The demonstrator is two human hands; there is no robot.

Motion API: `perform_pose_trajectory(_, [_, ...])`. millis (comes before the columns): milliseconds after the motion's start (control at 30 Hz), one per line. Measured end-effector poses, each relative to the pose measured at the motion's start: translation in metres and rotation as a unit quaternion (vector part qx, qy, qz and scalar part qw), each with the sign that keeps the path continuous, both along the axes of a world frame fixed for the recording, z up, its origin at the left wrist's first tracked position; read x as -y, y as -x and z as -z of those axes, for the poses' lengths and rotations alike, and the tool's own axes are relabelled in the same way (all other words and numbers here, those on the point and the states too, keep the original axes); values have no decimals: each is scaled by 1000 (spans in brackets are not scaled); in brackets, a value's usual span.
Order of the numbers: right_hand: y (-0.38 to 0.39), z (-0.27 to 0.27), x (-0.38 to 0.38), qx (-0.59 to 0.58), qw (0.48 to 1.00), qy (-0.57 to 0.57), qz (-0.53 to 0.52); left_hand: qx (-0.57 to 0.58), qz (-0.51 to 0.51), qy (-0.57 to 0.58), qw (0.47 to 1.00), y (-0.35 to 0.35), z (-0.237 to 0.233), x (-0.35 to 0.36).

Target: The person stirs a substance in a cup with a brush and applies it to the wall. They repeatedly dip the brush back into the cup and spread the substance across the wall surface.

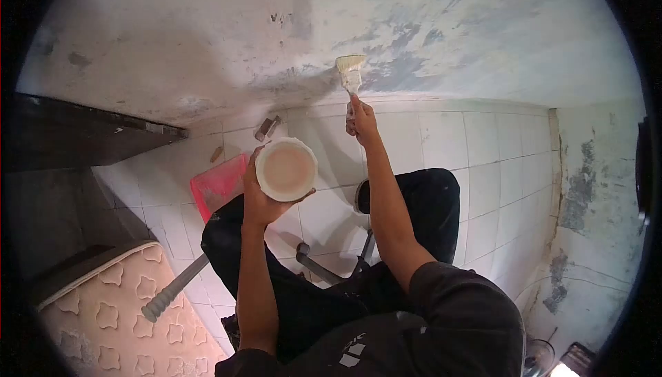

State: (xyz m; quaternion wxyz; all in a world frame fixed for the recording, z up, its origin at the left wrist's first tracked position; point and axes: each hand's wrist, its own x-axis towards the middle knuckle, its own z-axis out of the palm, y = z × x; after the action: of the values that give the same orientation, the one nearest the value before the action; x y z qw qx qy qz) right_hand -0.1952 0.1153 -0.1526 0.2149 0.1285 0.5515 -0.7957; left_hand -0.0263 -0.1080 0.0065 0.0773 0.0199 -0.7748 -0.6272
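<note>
My right hand (362, 120) is closed round the handle of a paintbrush (351, 72), its pale bristles pointing up at the wall. The bristle end overlaps the lower part of the patchy wall (441, 25), where grey areas show among the white. My left hand (265, 201) is wrapped round the side and underside of a white tub (287, 170). A pale pinkish liquid lies inside the tub, its open top facing me.
On the tiled floor (448, 139) lie a pink dustpan (216, 182) and a small tool with a dark block (265, 127). A quilted mattress (121, 308) is at lower left, below a dark wooden panel (96, 132). Grey stool legs (321, 265) stand beneath me.
</note>
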Motion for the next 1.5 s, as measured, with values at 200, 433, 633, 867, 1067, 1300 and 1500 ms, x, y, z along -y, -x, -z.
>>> perform_pose_trajectory(200, [-9, 94, -5, 133, 991, -9, -19, 37, -22, 42, 998, -2, 0, -3])
perform_pose_trajectory(433, [-17, 178, 1, 208, 978, -29, 3, 91, -32, 27, 995, -10, 9, -2])
perform_pose_trajectory(633, [-26, 158, 2, 259, 963, -55, 47, 73, -7, 76, 994, -3, 4, 2])
perform_pose_trajectory(867, [3, 59, 0, 115, 990, -61, 49, 44, 6, 35, 998, 1, -3, 0])
perform_pose_trajectory(1067, [-8, -65, -1, 3, 999, -24, 29, -7, 1, 18, 1000, 2, -4, -2])
perform_pose_trajectory(1300, [-32, -117, -10, -49, 997, 34, 39, -13, -5, 21, 1000, 7, -8, -4])
perform_pose_trajectory(1500, [-25, -23, -15, 43, 998, 30, 35, -3, 25, 7, 1000, 12, -17, -5])
